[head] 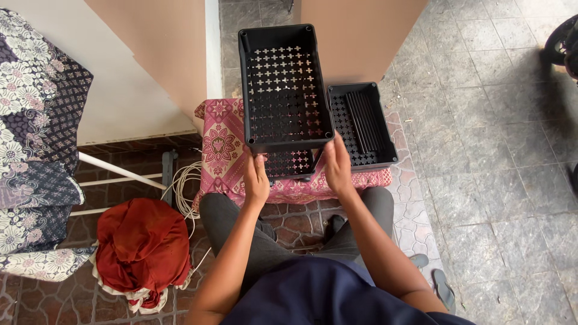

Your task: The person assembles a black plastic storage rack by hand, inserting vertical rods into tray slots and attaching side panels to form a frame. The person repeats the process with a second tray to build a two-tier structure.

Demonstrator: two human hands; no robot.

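Observation:
A black plastic tray [283, 84] with cross-shaped holes in its floor is lifted in front of me. My left hand [256, 177] grips its near left corner from below, and my right hand [336, 165] grips its near right corner. Directly under it lies a second black perforated tray [292, 164], mostly hidden. To the right stands a third black tray [362, 123] holding several black rods [364, 120]. All rest over a small table covered with a pink patterned cloth [220, 144].
A red cloth bundle [141, 247] lies on the tiled floor at left beside a white rack with patterned fabrics [36, 138]. White cable [183, 189] coils near the table. Beige walls stand behind. Grey sandals [442, 286] lie at right.

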